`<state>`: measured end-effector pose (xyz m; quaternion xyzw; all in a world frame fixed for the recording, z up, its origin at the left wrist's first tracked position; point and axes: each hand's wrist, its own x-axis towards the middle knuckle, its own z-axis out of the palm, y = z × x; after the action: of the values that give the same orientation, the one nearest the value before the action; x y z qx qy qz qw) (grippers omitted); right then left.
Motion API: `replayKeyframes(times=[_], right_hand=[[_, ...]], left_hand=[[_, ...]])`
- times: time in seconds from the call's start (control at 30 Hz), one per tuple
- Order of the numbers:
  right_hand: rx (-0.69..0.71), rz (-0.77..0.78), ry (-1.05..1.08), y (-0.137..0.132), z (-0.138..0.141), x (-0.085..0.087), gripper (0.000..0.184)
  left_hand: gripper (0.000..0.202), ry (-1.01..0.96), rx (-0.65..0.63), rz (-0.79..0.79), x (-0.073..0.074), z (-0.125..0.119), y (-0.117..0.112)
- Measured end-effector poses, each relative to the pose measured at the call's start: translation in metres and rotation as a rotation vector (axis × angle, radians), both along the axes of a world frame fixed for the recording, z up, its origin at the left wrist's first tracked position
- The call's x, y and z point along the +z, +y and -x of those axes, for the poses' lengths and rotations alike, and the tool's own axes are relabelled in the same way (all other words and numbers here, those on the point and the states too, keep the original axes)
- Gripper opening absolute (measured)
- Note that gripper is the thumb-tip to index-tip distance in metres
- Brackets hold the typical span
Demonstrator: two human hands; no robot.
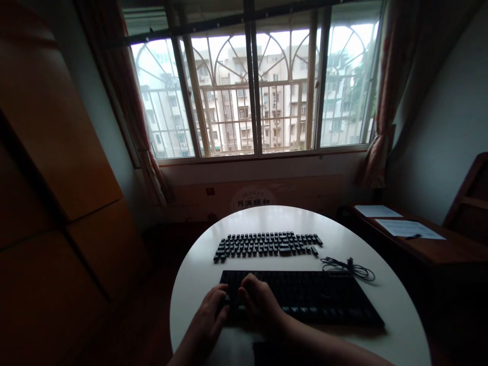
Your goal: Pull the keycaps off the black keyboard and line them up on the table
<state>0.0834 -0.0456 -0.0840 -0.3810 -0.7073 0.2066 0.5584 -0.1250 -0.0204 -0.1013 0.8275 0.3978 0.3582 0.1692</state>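
A black computer keyboard point(328, 297) lies across the white round table, many of its keys too dark to tell apart. At its left end is my left hand point(209, 315), with fingers and thumb closed around the edge. My right hand point(263, 302) is over the keyboard's left part, its fingers curled together in a pinch; what they hold, if anything, is hidden. Beyond the keyboard, loose black keycaps point(267, 245) stand in rows on the table. A coiled black cable point(353, 268) rests by the keyboard's far right side.
The round white table point(194, 269) has a dark object point(267, 353) at its near edge, partly under my right forearm. To the right, a wooden surface point(419, 252) bears paper sheets point(409, 229) and a pen. A wooden cabinet point(57, 203) stands left; a barred window is ahead.
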Motion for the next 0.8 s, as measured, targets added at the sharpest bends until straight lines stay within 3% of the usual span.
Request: replayKeyframes(times=[0.17, 0.33, 0.47, 0.57, 0.67, 0.8], right_hand=[[-0.032, 0.003, -0.081, -0.004, -0.020, 0.017, 0.022], [-0.064, -0.065, -0.226, -0.001, -0.039, 0.024, 0.018], [-0.100, -0.127, -0.237, 0.005, -0.045, 0.018, 0.015], [-0.104, -0.065, -0.210, 0.010, -0.046, 0.010, 0.014], [-0.096, 0.022, -0.176, 0.012, -0.047, 0.005, 0.014], [-0.095, 0.063, -0.163, 0.012, -0.047, 0.003, 0.014]], left_hand=[[0.025, -0.113, 0.082, 0.033, 0.027, 0.001, -0.008], [0.023, -0.115, 0.168, 0.054, 0.049, 0.001, 0.013], [0.019, 0.077, 0.139, 0.013, 0.079, -0.007, 0.050], [0.015, 0.400, 0.108, -0.081, 0.097, -0.018, 0.081], [0.013, 0.651, 0.079, -0.089, 0.100, -0.027, 0.108], [0.013, 0.735, 0.062, -0.068, 0.087, -0.034, 0.128]])
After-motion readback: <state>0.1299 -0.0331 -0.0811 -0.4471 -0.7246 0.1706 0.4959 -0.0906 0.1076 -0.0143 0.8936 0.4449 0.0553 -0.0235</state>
